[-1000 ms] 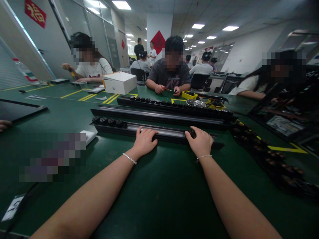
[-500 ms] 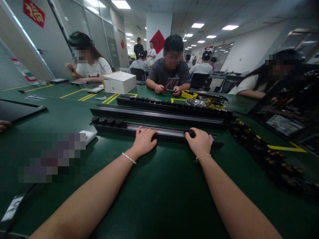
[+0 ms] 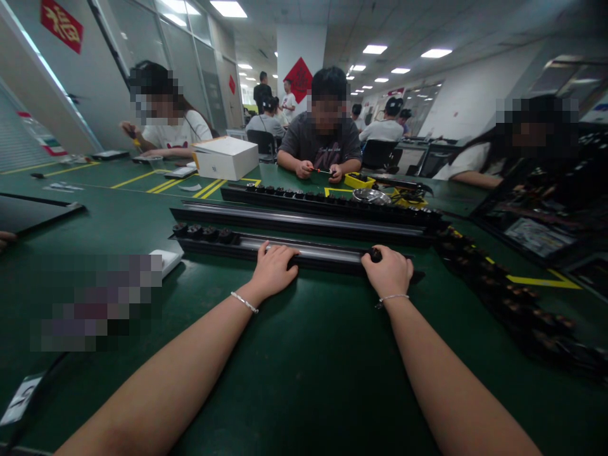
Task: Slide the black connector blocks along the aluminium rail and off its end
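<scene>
1. Left hand (image 3: 274, 271) flat, open, pressing nearest black rail (image 3: 313, 252) on green table (image 3: 304, 373).
2. Right hand (image 3: 390, 273) curled around small black knob (image 3: 375, 254) at rail's channel.
3. Likely risk: uneven push skewing rail, knob jamming or dropping out.

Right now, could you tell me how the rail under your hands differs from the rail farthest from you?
The near rail carries black knobs only at its left end, while the far rail has knobs along its whole length. The near rail has the left hand and right hand resting on it; the far rail lies untouched. Both are long, black and lie crosswise on the green table.
</scene>
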Demonstrator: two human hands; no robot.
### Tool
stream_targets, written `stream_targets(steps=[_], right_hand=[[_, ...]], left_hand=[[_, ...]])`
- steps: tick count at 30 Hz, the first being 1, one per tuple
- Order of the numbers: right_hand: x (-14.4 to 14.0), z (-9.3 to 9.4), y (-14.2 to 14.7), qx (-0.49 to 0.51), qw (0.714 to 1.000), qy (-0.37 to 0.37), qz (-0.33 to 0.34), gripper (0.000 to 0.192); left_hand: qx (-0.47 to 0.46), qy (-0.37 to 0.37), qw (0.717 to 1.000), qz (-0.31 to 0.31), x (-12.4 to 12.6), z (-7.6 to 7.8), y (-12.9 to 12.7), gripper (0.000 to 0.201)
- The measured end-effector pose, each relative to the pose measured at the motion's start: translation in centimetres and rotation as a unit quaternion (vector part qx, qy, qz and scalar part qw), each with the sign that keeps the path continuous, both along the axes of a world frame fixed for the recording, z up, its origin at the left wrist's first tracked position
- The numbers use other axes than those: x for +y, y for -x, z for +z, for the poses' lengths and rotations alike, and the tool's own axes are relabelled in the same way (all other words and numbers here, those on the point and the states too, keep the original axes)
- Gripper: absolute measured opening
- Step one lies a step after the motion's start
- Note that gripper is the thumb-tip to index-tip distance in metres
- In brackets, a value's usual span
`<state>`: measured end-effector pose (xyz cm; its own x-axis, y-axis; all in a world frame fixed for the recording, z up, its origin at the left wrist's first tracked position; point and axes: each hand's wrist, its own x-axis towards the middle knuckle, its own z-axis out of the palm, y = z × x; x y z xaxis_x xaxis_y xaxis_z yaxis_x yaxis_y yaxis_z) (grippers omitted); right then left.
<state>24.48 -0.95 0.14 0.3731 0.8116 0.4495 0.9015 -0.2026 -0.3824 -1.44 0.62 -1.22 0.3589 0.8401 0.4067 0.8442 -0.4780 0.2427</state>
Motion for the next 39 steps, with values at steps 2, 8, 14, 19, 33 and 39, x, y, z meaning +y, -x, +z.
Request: stream_targets(steps=[2, 8, 14, 19, 33, 39], right_hand=[[0.0, 0.0, -0.2, 0.001, 1.000, 0.002, -0.005, 0.034], [-0.1, 0.2, -0.7, 0.007, 1.000, 0.006, -0.022, 0.033], [-0.3, 0.3, -1.6, 0.007, 0.998, 0.012, -0.053, 0.033], [-0.3, 0.3, -1.7, 0.013, 0.998, 0.007, -0.058, 0.033], [-0.1, 0.1, -2.5, 0.023, 0.997, 0.016, -0.078, 0.033], [-0.2, 0.0, -2.7, 0.025, 0.996, 0.011, -0.082, 0.033]], left_hand=[[0.000, 0.002, 1.000, 0.001, 0.0, 0.0, 0.0, 0.030], [-0.001, 0.000, 1.000, -0.002, 0.1, -0.1, 0.1, 0.031], [-0.002, 0.002, 1.000, 0.000, 0.0, 0.0, 0.0, 0.030], [0.000, 0.008, 1.000, 0.001, -0.1, 0.2, 0.0, 0.030], [-0.002, 0.001, 1.000, -0.003, 0.0, 0.1, 0.1, 0.030], [0.001, -0.002, 1.000, -0.005, 0.0, 0.1, 0.1, 0.030]])
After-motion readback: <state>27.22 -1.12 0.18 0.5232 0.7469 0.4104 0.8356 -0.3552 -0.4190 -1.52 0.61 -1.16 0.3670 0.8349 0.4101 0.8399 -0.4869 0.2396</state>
